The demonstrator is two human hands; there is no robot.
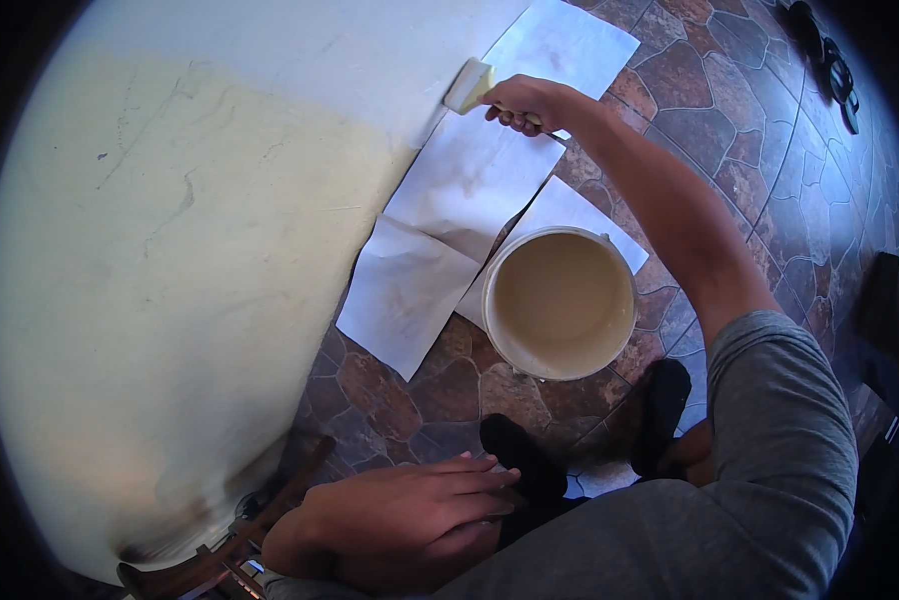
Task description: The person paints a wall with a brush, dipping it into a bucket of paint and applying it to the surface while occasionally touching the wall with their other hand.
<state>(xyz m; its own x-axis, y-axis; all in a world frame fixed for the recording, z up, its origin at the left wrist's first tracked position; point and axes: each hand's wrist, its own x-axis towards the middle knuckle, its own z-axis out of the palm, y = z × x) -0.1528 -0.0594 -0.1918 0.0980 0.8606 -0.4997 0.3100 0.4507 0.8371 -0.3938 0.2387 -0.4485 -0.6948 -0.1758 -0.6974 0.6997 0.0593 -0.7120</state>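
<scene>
My right hand (pixel 526 104) is closed round the handle of a wide paintbrush (pixel 469 86), its bristles against the foot of the wall (pixel 220 220). The upper part of that wall in view looks white, while the nearer part is pale yellow with cracks and marks. Below my right arm stands a round white bucket (pixel 564 303) holding cream-coloured liquid. My left hand (pixel 425 500) rests near my knee, its fingers stretched out and holding nothing.
White paper sheets (pixel 415 285) lie along the wall's base on the stone-patterned floor (pixel 450 390), partly under the bucket. My feet in dark footwear (pixel 525 455) are beside the bucket. Wooden furniture (pixel 215 565) stands at lower left. Dark sandals (pixel 840 80) lie at upper right.
</scene>
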